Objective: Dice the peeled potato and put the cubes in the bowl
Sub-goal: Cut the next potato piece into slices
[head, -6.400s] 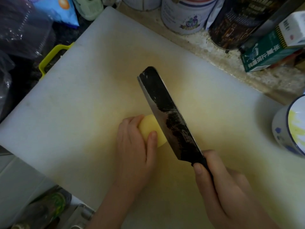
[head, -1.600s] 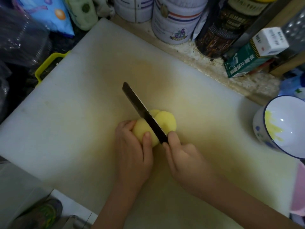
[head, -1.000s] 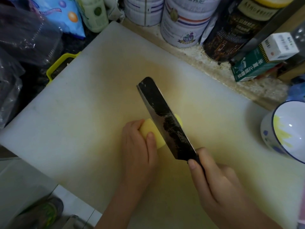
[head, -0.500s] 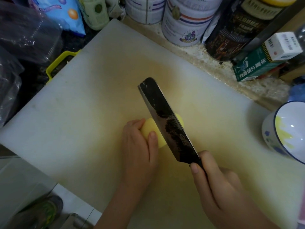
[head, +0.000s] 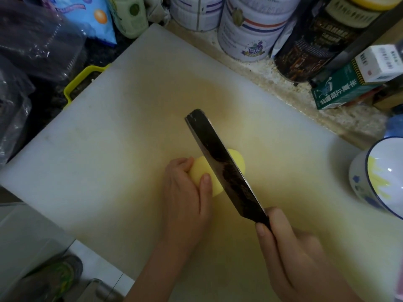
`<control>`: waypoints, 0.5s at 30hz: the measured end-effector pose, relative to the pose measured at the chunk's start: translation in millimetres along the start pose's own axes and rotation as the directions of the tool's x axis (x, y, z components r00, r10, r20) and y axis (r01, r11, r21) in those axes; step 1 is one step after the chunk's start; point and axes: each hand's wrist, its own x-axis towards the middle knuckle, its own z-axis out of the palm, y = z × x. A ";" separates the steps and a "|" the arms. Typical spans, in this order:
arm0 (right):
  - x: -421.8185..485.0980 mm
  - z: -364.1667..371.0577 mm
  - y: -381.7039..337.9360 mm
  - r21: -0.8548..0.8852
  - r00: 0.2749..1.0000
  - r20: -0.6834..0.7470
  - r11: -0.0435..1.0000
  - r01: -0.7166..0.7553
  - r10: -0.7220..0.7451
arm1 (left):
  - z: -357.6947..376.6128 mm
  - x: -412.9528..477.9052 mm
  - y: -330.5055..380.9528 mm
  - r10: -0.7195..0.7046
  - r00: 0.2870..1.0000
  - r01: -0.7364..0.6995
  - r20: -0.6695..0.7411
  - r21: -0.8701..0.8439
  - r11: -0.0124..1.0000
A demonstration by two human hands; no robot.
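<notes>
A person's left hand (head: 187, 199) is curling its fingers and thumb round a peeled yellow potato (head: 204, 172) lying at the middle of a large white plastic cutting board (head: 104, 149). The right hand (head: 290, 253) is gripping the handle of a broad dark-bladed cleaver (head: 222, 166), whose blade is crossing over the potato, with a yellow piece (head: 236, 160) showing on its far side. A white ceramic bowl with blue and yellow markings (head: 379, 179) is sitting at the board's right edge, well apart from the potato. Tins (head: 250, 29) and a green carton (head: 344, 86) are standing along the speckled counter behind.
</notes>
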 end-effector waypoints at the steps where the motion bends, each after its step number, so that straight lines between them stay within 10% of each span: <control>1: -0.5 0.3 0.8 0.008 1.000 0.000 1.000 0.001 -0.001 | 0.2 -0.2 -0.4 0.003 1.000 -0.003 -0.003 0.003 1.000; 15: -1.0 0.2 1.4 0.034 0.999 -0.036 0.999 -0.006 0.008 | 1.2 -0.3 0.1 0.022 1.000 -0.021 -0.020 0.010 1.000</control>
